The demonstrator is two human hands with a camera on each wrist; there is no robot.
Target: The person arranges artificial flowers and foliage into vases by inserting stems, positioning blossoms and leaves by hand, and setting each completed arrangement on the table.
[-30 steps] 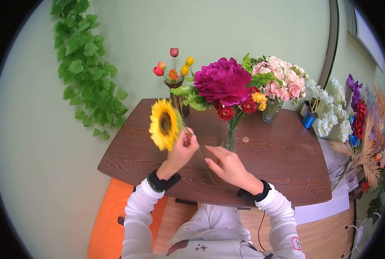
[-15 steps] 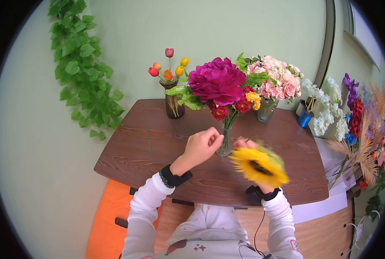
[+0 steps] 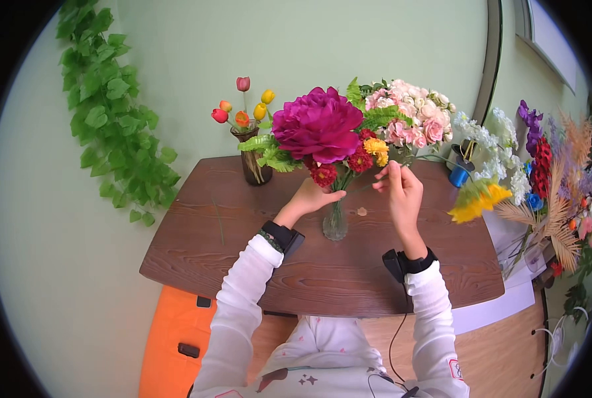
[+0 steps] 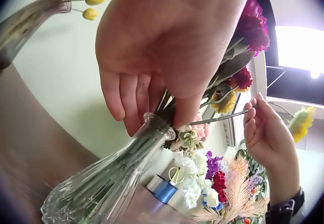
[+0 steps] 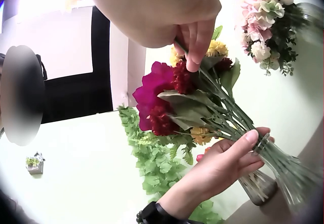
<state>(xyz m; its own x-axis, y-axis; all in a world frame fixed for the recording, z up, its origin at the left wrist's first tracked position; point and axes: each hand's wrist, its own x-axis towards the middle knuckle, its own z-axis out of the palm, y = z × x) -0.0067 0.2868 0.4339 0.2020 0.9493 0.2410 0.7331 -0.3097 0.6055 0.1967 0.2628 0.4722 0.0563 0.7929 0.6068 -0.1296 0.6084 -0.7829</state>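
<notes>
My left hand (image 3: 311,198) holds the bunched green stems (image 5: 228,107) just above the mouth of the clear glass vase (image 3: 335,224). In the left wrist view its thumb and fingers lie around them at the vase's neck. The bouquet above has a large magenta flower (image 3: 318,125), dark red flowers (image 3: 324,175) and yellow ones (image 3: 376,150). To the right, my right hand (image 3: 404,192) pinches the stem (image 4: 223,118) of a sunflower (image 3: 479,200). The sunflower head hangs out to the right, and the stem's lower end points toward the vase mouth in the left wrist view.
On the brown table (image 3: 196,265) stand a dark vase (image 3: 256,167) of tulips at the back left, pink roses (image 3: 422,119) at the back right, and a blue spool (image 3: 460,174). A thin green stem (image 3: 218,219) lies left. More flowers (image 3: 541,172) stand at the right.
My left hand has moved from in front of the vase to the bouquet stems. The sunflower, first in my left hand, passed to my right, which has moved up and right beside the bouquet.
</notes>
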